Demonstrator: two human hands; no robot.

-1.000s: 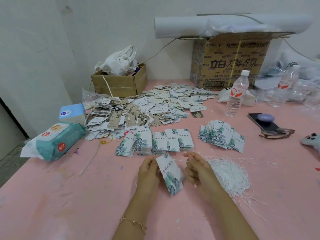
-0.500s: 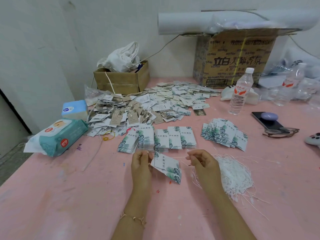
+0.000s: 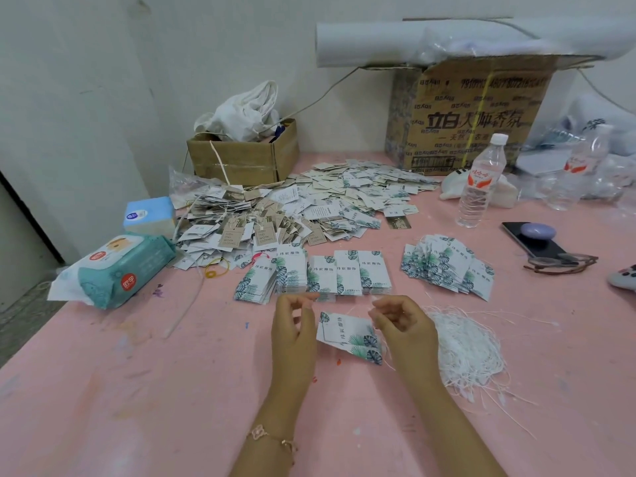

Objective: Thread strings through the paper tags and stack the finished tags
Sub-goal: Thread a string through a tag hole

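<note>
- One leaf-printed tag (image 3: 349, 335) hangs tilted between two hands, above the pink table (image 3: 137, 390).
- Left hand (image 3: 294, 333) and right hand (image 3: 402, 327): fingertips pinched together; the string itself is too thin to see clearly.
- Five neat tag stacks (image 3: 315, 277) just beyond.
- One loose string heap (image 3: 464, 349) beside the right hand.
- Two bottles (image 3: 480, 182).

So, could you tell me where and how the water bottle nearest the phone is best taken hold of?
Grip the water bottle around its mid-body, at the label, coming from the near side with the right hand. It stands upright, its round body suits a wrap grip, and the large box blocks the far side.
</note>
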